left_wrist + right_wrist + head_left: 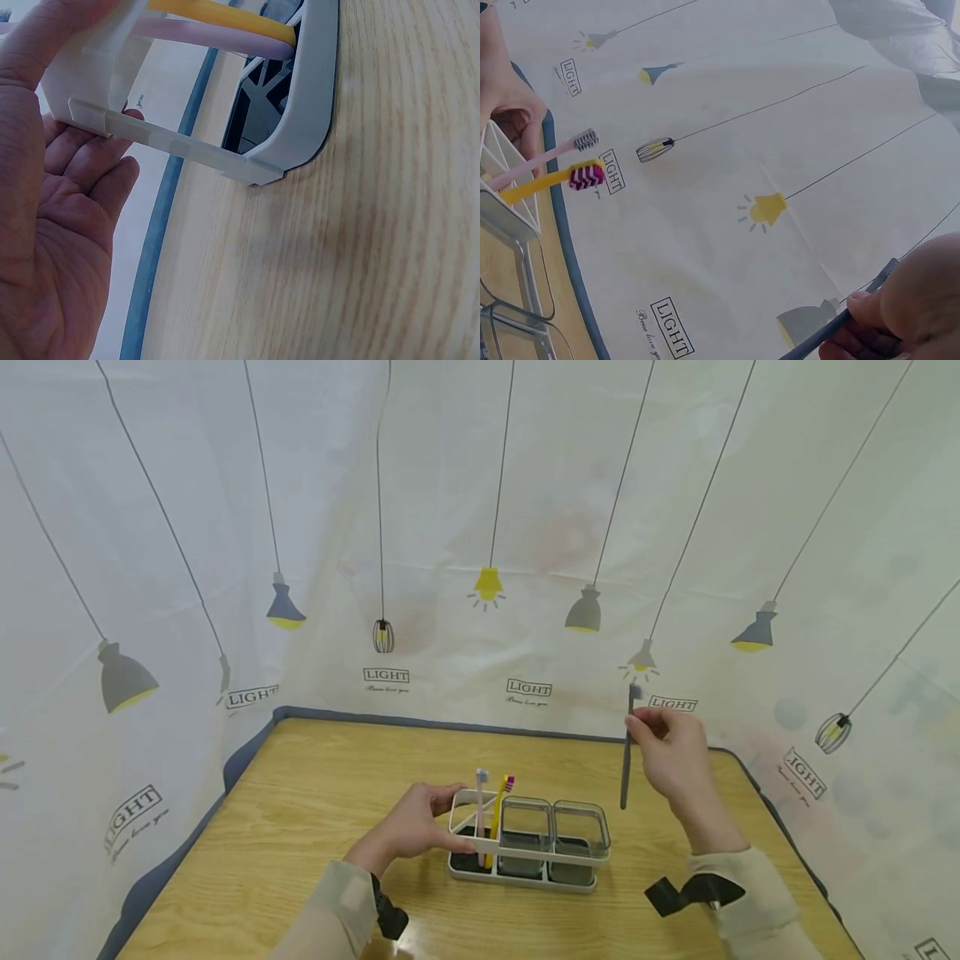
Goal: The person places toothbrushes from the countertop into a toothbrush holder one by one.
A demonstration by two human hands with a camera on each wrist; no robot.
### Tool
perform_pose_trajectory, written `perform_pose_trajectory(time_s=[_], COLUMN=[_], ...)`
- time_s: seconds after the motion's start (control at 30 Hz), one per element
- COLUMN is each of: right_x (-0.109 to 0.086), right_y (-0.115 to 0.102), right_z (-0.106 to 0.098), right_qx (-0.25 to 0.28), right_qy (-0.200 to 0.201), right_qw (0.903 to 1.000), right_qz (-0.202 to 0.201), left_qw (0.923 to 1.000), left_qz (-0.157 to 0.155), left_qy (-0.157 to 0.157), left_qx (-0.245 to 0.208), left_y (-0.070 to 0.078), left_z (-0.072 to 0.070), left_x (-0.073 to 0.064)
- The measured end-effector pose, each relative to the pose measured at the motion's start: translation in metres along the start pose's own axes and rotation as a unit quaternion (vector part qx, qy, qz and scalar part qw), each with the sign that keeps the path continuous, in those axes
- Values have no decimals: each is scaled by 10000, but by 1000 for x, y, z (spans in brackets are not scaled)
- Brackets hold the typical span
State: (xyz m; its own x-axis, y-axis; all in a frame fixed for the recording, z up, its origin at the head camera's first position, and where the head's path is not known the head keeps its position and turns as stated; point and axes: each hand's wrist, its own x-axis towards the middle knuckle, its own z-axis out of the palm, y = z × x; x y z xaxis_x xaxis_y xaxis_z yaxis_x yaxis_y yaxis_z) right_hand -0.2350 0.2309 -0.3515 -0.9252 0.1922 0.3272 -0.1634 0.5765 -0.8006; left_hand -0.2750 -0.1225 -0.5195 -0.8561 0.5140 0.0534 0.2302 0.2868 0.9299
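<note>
A white toothbrush holder stands on the wooden table. My left hand grips its left end, thumb at the front rim and fingers behind; the left wrist view shows this hand round the upper frame. In the divided left part stand a pink toothbrush and a yellow toothbrush, bristles up. Two clear cups fill the rest of the holder. To the right and above it, my right hand pinches a dark grey toothbrush near its head, handle hanging down.
A pale curtain printed with lamps and the word LIGHT surrounds the table. The wooden tabletop has a blue-grey border along its back. Black straps with camera mounts sit at both wrists.
</note>
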Motion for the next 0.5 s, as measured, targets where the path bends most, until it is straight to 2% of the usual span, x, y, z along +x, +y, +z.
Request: perform_pose_trajectory(time_s=[0.5], right_x=[-14], right_y=[-30], right_z=[14], right_qx=[940], right_qy=[154], right_qw=[9954], right_qz=[-47], left_qw=[10000], left_qz=[-3], left_qy=[-3], left_qx=[-12], left_y=[1], left_z=[-1], left_x=[-1])
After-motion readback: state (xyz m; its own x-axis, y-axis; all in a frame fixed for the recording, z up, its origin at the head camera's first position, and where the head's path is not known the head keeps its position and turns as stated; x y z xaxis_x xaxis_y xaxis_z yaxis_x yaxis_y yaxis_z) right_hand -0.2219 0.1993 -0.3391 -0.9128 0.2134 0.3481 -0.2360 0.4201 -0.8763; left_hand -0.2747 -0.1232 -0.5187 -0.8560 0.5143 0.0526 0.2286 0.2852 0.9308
